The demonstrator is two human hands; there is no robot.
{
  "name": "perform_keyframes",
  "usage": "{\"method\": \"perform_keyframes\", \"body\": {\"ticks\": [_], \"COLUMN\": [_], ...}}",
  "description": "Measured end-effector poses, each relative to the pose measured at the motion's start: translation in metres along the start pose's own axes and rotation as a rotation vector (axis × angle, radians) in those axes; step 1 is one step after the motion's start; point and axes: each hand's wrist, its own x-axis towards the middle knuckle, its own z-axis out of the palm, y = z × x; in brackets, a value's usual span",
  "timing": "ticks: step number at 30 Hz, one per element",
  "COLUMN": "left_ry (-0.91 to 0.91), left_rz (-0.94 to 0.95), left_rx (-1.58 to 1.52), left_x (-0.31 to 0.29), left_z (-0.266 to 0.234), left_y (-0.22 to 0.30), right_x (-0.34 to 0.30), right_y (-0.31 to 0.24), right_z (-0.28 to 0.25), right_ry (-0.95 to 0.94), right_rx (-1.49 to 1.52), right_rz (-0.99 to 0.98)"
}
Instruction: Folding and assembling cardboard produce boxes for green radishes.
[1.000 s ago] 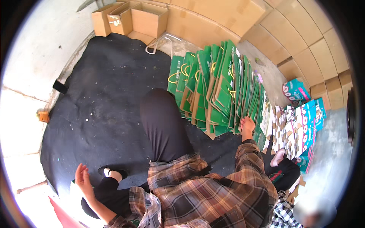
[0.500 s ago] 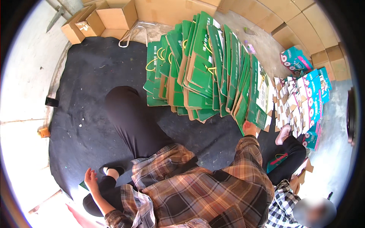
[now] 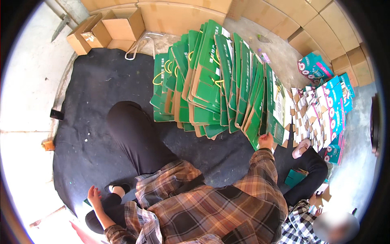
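Note:
Several flat green cartons [image 3: 209, 87] with yellow cord handles lean in a long overlapping row in front of me. At the row's right end, my right hand [image 3: 266, 141] has its fingers closed on the lower edge of the last green carton [image 3: 275, 129], which carries a white panel. A narrow dark gap shows between that carton and its neighbour. My left hand [image 3: 94, 198] hangs beside my bent leg, near my black shoe [image 3: 118, 188]. Its fingers are loosely curled and apart, with nothing in them.
A black sheet [image 3: 93, 89] covers the floor. Brown boxes [image 3: 178, 18] line the back, and open ones [image 3: 122, 30] stand at the back left. Teal cartons [image 3: 333, 101] are packed at the right. A co-worker in a checked shirt [image 3: 298, 225] sits at the lower right, a pink shoe [image 3: 301, 149] near my right hand.
The view has shifted, so the carton row sits slightly lower. My right hand stays at the end carton, and the gap behind that carton looks wider. The co-worker's hands and teal carton have moved.

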Motion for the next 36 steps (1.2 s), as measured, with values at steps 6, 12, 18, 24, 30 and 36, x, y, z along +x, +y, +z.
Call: {"method": "perform_keyframes", "body": {"ticks": [6,12,18,24,30,36], "left_ry": [0.007,0.008,0.032,0.063,-0.024,-0.582], "left_rz": [-0.004,0.047,0.06,0.066,0.04,0.315], "left_rx": [-0.037,-0.097,-0.309,-0.554,-1.106,-1.595], "left_x": [-0.008,-0.013,-0.026,-0.038,-0.03,0.002], "left_z": [0.007,0.004,-0.005,-0.017,-0.037,-0.055], "left_y": [0.025,0.04,0.052,0.071,0.067,0.042], "right_x": [-0.021,-0.107,-0.331,-0.475,-0.53,-0.549], "right_y": [-0.051,-0.113,-0.049,0.042,0.076,0.148], "right_z": [0.074,0.211,0.284,0.266,0.266,0.286], "right_ry": [-0.217,-0.552,-1.003,-1.153,-1.633,-1.796], "right_rx": [0.343,0.319,0.218,-0.105,-0.58,-0.83], "right_rz": [-0.045,-0.048,0.108,0.128,0.525,0.867]}}
